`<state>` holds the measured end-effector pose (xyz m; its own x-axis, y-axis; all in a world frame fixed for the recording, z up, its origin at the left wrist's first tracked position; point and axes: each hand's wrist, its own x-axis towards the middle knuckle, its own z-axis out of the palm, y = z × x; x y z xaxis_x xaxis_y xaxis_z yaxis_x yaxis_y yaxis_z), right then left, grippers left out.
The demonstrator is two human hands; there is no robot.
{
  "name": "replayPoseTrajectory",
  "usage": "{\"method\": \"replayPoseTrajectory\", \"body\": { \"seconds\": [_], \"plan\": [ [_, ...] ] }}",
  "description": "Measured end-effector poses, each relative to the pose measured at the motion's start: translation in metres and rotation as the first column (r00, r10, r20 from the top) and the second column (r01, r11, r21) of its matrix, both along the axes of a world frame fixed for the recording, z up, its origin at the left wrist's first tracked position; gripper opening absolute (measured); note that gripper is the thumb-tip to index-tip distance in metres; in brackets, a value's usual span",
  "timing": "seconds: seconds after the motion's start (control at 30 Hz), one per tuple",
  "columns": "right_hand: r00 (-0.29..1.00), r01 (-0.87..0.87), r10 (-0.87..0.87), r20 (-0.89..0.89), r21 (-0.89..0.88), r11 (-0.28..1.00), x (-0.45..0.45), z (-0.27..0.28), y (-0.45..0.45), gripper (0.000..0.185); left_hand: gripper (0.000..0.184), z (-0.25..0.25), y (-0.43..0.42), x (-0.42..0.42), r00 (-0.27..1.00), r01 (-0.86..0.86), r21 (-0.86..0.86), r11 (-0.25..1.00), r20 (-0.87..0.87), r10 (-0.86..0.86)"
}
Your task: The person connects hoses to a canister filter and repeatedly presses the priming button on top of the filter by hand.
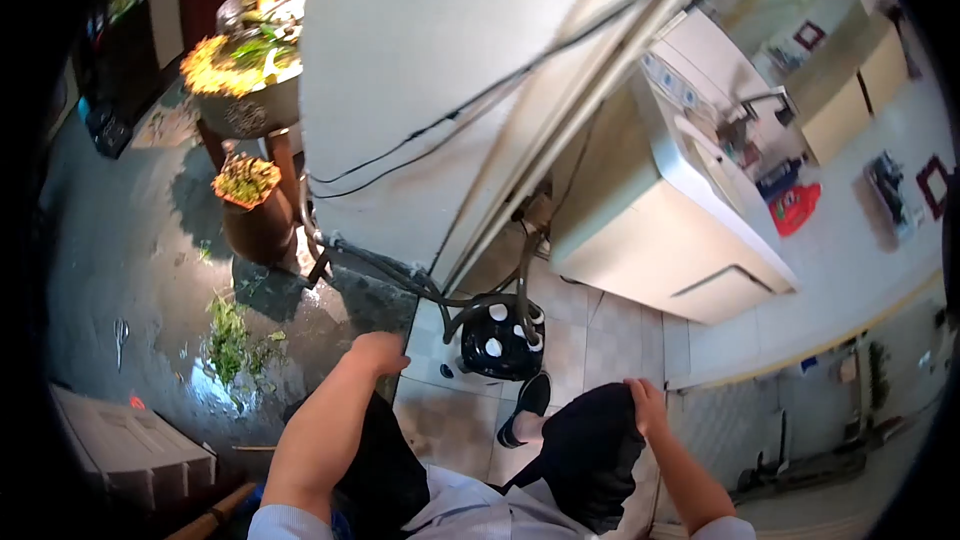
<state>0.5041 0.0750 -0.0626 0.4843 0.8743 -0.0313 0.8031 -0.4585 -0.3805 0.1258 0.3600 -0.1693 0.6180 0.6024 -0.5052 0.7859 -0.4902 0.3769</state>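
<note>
My left hand (378,352) rests near my left knee, over the dark trousers (375,450); its fingers are mostly hidden behind the hand. On the other side, my right hand (648,406) lies on my right knee, its fingers on the black cloth (590,440). A black stool with white spots (500,340) stands on the tiles in front of me, with a grey hose (525,290) draped over it. Beside it is my foot in a black shoe (533,395).
Green cuttings (228,340) and scissors (121,340) lie on the wet floor at left. Potted plants (245,180) stand behind them. A white wall panel (420,50) rises ahead; a cream counter (660,250) is at right. A ribbed crate (135,435) sits lower left.
</note>
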Motion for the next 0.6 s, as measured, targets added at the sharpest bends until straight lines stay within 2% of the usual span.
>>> {"method": "replayPoseTrajectory", "body": {
  "seconds": [0.03, 0.07, 0.13, 0.2, 0.23, 0.3, 0.33, 0.4, 0.47, 0.53, 0.6],
  "plan": [
    [0.998, -0.024, 0.019, 0.067, 0.07, 0.997, 0.006, -0.011, -0.002, 0.03, 0.037, 0.002, 0.001, 0.0, 1.0, -0.008, -0.024, 1.0, -0.02, 0.007],
    [0.999, 0.005, -0.009, 0.048, 0.077, 0.997, 0.0, -0.005, -0.001, 0.03, 0.037, 0.007, 0.0, 0.002, 0.999, -0.016, -0.049, 0.999, -0.041, 0.014],
    [0.973, 0.204, -0.201, -0.115, 0.013, 0.979, -0.022, 0.018, 0.011, 0.033, 0.036, 0.017, 0.001, 0.003, 0.997, -0.029, -0.069, 0.997, -0.069, 0.024],
    [0.969, 0.221, -0.215, -0.121, 0.04, 0.974, -0.023, 0.018, 0.01, 0.031, 0.035, 0.009, -0.003, 0.002, 0.999, -0.035, -0.005, 0.999, 0.012, 0.035],
    [0.982, 0.173, -0.166, -0.09, 0.078, 0.982, -0.022, 0.015, 0.009, 0.03, 0.035, 0.01, -0.007, 0.005, 1.0, -0.011, 0.013, 1.0, -0.009, 0.011],
    [0.991, 0.132, -0.127, -0.046, 0.132, 0.982, -0.027, 0.019, 0.009, 0.028, 0.029, 0.022, -0.015, 0.016, 0.986, -0.098, 0.166, 0.981, 0.148, 0.074],
    [0.986, 0.158, -0.149, -0.073, 0.147, 0.976, -0.026, 0.018, 0.009, 0.028, 0.029, 0.03, -0.017, 0.027, 0.991, -0.071, 0.186, 0.98, 0.125, 0.048],
    [0.994, 0.11, -0.109, -0.018, 0.197, 0.974, -0.023, 0.014, 0.008, 0.027, 0.023, 0.057, -0.043, 0.06, 0.874, -0.126, 0.384, 0.915, 0.479, -0.08],
    [0.996, 0.088, -0.084, -0.028, 0.217, 0.972, -0.02, 0.013, 0.007, 0.026, 0.02, 0.081, -0.055, 0.103, 0.856, -0.051, 0.444, 0.895, 0.481, -0.19],
    [0.998, 0.051, -0.044, -0.035, 0.253, 0.966, -0.017, 0.009, 0.012, 0.025, 0.019, 0.104, -0.055, 0.149, 0.8, 0.067, 0.605, 0.794, 0.443, -0.405],
    [0.999, 0.042, -0.029, -0.044, 0.338, 0.94, -0.016, 0.006, 0.014, 0.024, 0.023, 0.109, -0.049, 0.192, 0.778, 0.171, 0.691, 0.702, 0.343, -0.527]
  ]
}}
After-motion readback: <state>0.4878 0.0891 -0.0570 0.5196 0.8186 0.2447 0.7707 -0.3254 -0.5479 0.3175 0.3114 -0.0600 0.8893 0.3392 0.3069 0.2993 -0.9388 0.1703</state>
